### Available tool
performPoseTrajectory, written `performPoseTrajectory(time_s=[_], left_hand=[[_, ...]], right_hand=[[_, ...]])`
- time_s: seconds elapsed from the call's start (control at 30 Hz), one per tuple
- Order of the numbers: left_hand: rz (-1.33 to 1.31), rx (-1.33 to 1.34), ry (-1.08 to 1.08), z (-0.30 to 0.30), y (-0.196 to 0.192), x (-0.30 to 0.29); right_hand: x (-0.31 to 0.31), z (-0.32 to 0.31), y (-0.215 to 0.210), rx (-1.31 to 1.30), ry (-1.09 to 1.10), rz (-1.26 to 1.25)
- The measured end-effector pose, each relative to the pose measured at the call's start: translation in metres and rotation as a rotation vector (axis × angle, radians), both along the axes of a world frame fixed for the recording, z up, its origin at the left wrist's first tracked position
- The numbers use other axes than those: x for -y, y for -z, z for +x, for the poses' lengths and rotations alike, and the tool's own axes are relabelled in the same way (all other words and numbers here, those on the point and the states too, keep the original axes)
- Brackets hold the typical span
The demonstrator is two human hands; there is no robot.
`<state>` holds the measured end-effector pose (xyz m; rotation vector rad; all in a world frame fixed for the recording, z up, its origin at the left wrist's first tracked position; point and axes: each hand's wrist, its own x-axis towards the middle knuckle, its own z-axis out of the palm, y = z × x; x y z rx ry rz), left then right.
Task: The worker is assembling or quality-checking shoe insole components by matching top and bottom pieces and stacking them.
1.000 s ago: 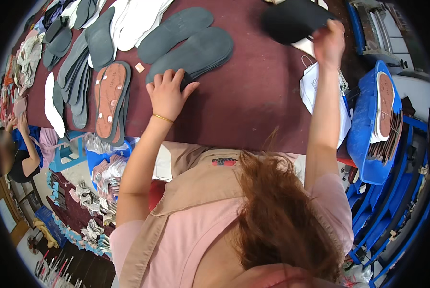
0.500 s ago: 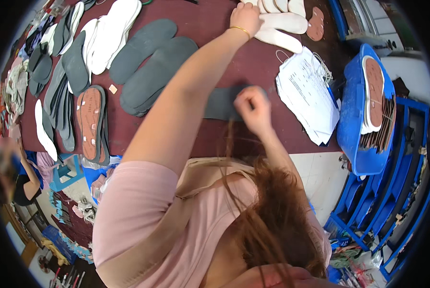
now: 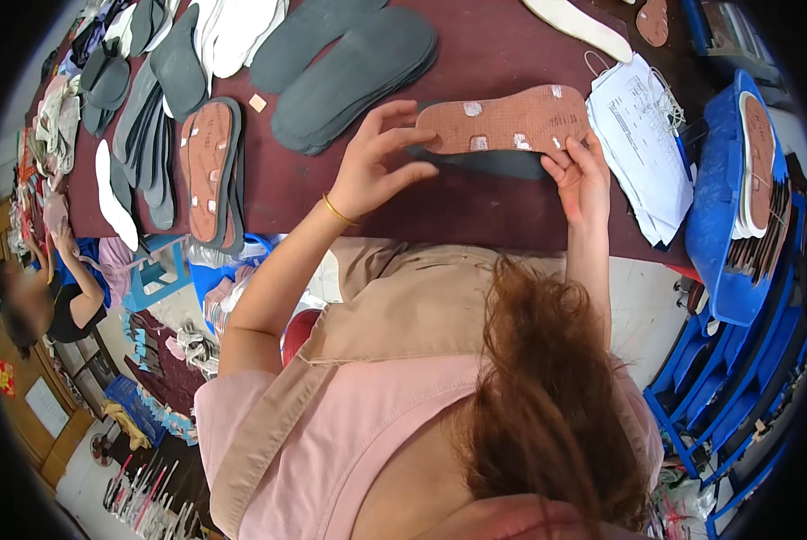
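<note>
A reddish-brown insole [image 3: 502,121] with several white patches lies over a dark grey insole [image 3: 507,164] near the table's front edge; most of the grey one is hidden. My right hand [image 3: 581,180] grips the brown insole's right end, fingers bent at its lower edge. At the other end my left hand [image 3: 381,160] has its fingers spread and the thumb apart. One of its fingertips meets or nearly meets the insole's tip. Farther left lies a stack of dark grey insoles [image 3: 358,76].
Brown and grey insoles [image 3: 207,171] and fanned grey insoles [image 3: 151,135] lie to the left. White papers [image 3: 637,148] are on the right, beside a blue bin [image 3: 718,216] holding more insoles. A white insole [image 3: 583,25] lies at the back. Another person [image 3: 70,288] is at far left.
My left hand has come back from the white insoles at the far side to the near edge. The brown insole now lies over the grey one, with my right hand at its end.
</note>
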<state>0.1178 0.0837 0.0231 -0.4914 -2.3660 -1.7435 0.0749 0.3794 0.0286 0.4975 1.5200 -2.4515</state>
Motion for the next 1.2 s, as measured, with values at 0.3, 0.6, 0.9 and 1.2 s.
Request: performPoseTrajectory(time_s=[0.3,0.6,0.9,1.2], left_hand=[[-0.321,0.019,-0.071,-0.013,0.02,0.019],[-0.412,0.027,-0.051,-0.02,0.03,0.023],[-0.799,0.042,0.122,-0.034,-0.002,-0.003],[-0.553,-0.243,0.229,-0.044,0.035,-0.047]], right_hand=[[-0.009,0.023,0.018,0.025,0.103,0.504],[-0.01,0.016,0.035,0.025,0.126,0.625],[-0.012,0.015,0.032,0.044,0.1,0.716],[0.009,-0.008,0.007,-0.418,-0.142,1.549]])
